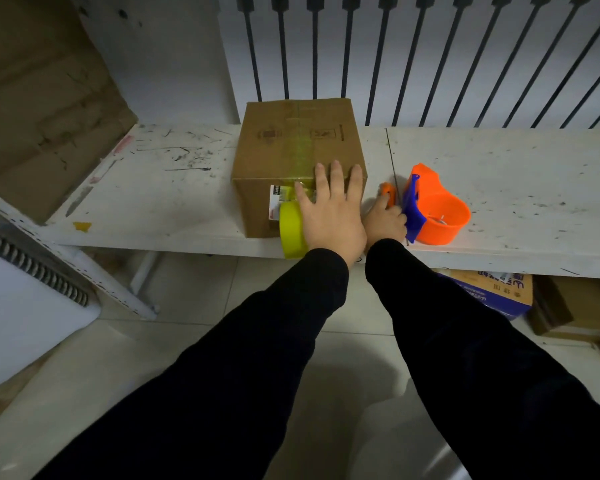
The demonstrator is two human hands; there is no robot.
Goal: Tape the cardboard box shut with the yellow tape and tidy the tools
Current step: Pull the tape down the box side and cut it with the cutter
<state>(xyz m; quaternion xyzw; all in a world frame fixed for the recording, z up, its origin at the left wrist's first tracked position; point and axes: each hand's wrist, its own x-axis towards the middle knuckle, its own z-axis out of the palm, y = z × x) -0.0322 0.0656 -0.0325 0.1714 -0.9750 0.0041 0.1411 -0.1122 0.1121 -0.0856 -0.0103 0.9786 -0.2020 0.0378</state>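
Two hands work at the front edge of a scuffed white bench, both arms in black sleeves reaching up from six o'clock. Going from nine o'clock toward three: a leaning sheet of brown cardboard fills the upper left corner, and a small yellow scrap lies on the bench near its front edge.

At the centre stands the cardboard box, closed, with a strip of yellow tape running down the middle of its top from twelve to six o'clock and folding over the front edge. A white label shows on the front face. The yellow tape roll hangs against that face at the box's six o'clock, partly past the bench edge.

The left hand lies flat over the box's near right corner, fingers spread and extended, fingertips on the top, palm on the front face, thumb touching the tape just above the roll.

Just at its three o'clock, the right hand rests on the bench, fingers curled around a small orange tool; how tightly they close cannot be told. Touching or just beside that hand sits an orange and blue tape dispenser.

Under the bench at four o'clock sit a blue-printed carton and a brown one.
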